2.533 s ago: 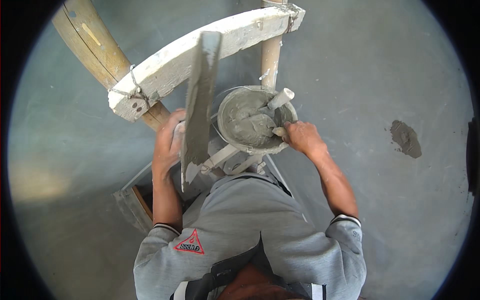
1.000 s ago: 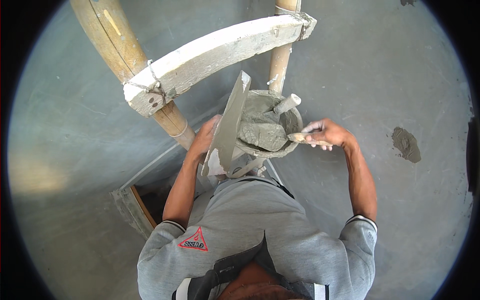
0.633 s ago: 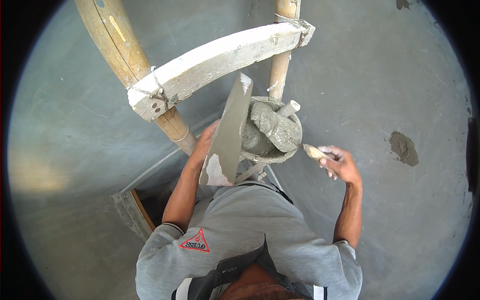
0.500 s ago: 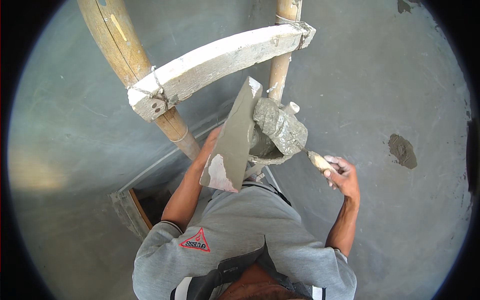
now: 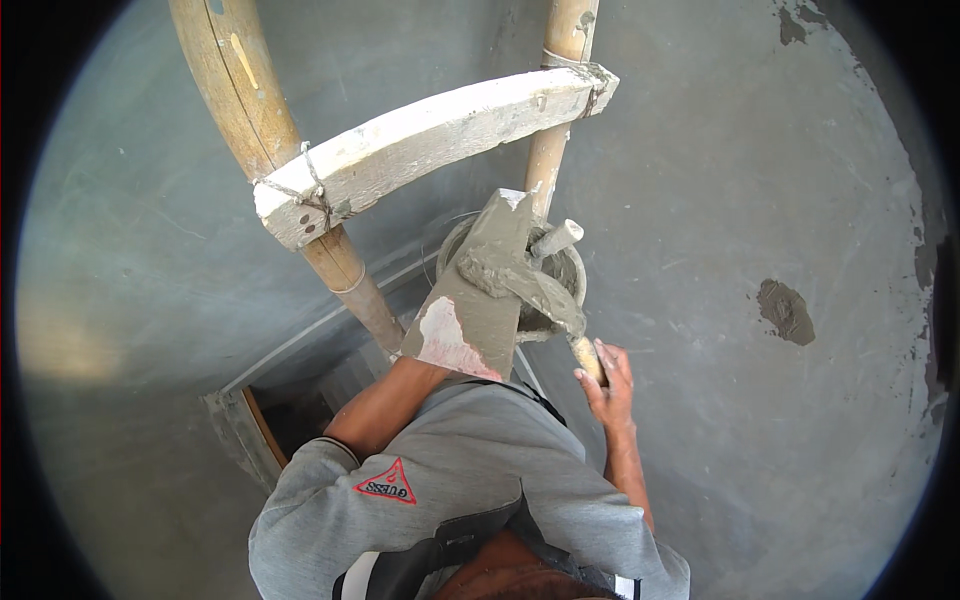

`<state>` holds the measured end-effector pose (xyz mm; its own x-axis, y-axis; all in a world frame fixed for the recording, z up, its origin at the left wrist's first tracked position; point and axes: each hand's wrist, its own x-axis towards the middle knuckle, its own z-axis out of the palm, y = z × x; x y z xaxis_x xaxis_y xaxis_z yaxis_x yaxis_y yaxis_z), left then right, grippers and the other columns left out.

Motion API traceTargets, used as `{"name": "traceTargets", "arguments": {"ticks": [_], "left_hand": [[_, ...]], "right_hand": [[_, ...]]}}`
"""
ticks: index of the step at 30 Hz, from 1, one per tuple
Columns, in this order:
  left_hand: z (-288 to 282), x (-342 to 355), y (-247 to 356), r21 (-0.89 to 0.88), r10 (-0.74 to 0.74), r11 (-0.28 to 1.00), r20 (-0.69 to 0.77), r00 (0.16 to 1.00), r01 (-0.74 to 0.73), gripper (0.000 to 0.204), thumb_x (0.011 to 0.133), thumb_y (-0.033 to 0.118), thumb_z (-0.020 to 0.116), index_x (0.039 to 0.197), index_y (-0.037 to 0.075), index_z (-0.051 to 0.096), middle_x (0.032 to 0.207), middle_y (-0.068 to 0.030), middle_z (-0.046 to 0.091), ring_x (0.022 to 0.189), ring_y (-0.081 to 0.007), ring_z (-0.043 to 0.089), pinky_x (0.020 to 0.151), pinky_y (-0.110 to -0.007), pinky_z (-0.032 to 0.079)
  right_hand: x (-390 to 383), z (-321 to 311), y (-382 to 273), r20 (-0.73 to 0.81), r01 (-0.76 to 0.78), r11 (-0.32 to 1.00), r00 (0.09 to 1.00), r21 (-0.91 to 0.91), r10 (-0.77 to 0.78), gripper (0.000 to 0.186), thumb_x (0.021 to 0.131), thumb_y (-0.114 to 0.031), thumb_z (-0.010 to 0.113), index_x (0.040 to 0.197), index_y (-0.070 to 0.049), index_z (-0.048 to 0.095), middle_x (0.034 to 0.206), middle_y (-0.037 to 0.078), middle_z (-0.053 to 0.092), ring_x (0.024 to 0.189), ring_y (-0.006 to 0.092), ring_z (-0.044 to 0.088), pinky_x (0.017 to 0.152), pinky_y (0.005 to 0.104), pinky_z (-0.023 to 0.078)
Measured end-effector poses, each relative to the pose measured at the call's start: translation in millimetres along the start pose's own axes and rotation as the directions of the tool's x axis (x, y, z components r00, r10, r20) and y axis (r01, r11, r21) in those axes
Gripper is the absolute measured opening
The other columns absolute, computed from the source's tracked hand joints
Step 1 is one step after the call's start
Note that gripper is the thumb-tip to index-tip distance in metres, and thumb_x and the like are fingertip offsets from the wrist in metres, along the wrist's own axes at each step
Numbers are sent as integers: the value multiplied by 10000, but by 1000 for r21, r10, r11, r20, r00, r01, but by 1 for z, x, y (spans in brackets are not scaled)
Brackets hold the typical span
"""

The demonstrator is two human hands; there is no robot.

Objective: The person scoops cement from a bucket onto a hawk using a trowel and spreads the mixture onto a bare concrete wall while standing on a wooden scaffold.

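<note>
**Over the mortar bucket (image 5: 580,283), loaded trowel (image 5: 553,303) is meeting mortar board (image 5: 448,335)**

Just on the near side of the bucket, the right hand (image 5: 612,390) is gripping the trowel's wooden handle (image 5: 588,362), thumb on one side and fingers on the other. The blade is slanting across the bucket's mouth, its wet mortar (image 5: 487,272) apparently resting against the board; drips are probably being kept within board or bucket. Covering much of the bucket's left side, the board is facing broadly upward, likely so the mortar can sit without sliding. The left forearm (image 5: 385,405) is reaching beneath it; the left hand is hiding there, so its fingers' state cannot be told. A second tool's pale handle (image 5: 560,238) is poking from the bucket, perhaps for easy grasping. Beyond the bucket, a white timber crossbar (image 5: 440,130) is spanning bamboo poles (image 5: 235,100).

Compared with half a second ago, the board is showing more of its face, the blade is lying over it instead of hanging at the bucket's right, and the right hand is sitting closer to the bucket.
</note>
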<state>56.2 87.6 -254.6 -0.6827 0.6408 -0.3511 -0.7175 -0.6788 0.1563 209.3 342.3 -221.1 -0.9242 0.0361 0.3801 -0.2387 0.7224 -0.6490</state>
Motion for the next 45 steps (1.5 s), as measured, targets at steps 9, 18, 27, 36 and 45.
{"name": "traceTargets", "arguments": {"ticks": [9, 18, 27, 36, 45], "left_hand": [[-14, -35, 23, 42, 88, 995, -2, 996, -88, 398, 1027, 281, 479, 1338, 38, 521, 1242, -103, 610, 1037, -196, 656, 855, -329, 567], [6, -39, 18, 44, 42, 998, 85, 995, -46, 407, 1031, 294, 462, 1344, 38, 508, 1241, -111, 607, 1029, -204, 661, 856, -334, 572], [87, -2, -28, 76, -181, 983, 304, 935, 165, 417, 1036, 308, 445, 1349, 37, 494, 1240, -118, 604, 1021, -212, 665, 858, -338, 577], [205, 2, -51, 434, 24, 867, 455, 890, -245, 462, 1052, 354, 356, 1384, 39, 418, 1223, -140, 590, 1069, -241, 647, 925, -384, 568], [376, -8, -60, 64, 293, 836, 786, 544, -544, 352, 1084, 308, 376, 1314, 46, 426, 1211, -99, 526, 1129, -192, 554, 1005, -374, 467]], "right_hand": [[-5, 6, 30, -132, -42, 992, 991, -119, 26, 494, 804, -13, 750, 1275, -36, 601, 1135, 207, 588, 1012, 364, 604, 859, 413, 505], [79, -21, -20, 229, 113, 853, 973, -509, 8, 414, 742, -51, 769, 1144, -104, 683, 1063, 77, 655, 949, 301, 605, 800, 418, 480], [95, -19, -45, 316, 221, 968, 933, -120, -173, 395, 809, -91, 719, 1196, -64, 647, 1207, 130, 641, 1184, 350, 555, 989, 430, 445], [72, -107, -125, 387, 114, 985, 909, 126, -154, 377, 877, -210, 715, 1211, -46, 654, 1220, 182, 656, 1078, 365, 634, 935, 426, 512], [109, -191, -219, 110, 553, 424, 691, -717, -715, 466, 742, -69, 765, 1194, -5, 673, 1201, 162, 664, 1046, 301, 684, 837, 408, 577]]}}
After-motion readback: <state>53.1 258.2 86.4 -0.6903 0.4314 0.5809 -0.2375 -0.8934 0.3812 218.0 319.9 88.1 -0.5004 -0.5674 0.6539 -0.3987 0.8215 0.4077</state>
